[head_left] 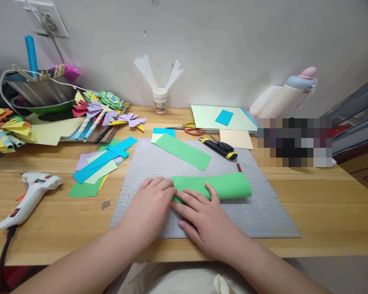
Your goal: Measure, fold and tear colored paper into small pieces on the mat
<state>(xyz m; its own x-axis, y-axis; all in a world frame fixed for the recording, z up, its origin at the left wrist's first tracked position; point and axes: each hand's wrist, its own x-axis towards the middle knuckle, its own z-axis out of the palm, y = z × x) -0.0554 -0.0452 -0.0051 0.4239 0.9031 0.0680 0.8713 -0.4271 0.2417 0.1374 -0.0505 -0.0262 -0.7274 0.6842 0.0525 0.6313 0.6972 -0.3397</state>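
Head view: hands press a folded green paper (223, 185) onto a grey cutting mat (263, 212) on a wooden desk (325, 212). The left hand (153, 204) lies flat, its fingers (161, 185) pressed together and their tips touching the paper's left end. The right hand (202, 220) rests just beside it, fingers (187, 199) spread over the paper's near edge and thumb laid on top. The paper's rolled fold runs away to the right of the fingertips. Beyond the fingers lies a flat green strip (182, 151), with a yellow-and-black utility knife (219, 149) farther right. A white glue gun (30, 196) lies well to the left of the left fingers.
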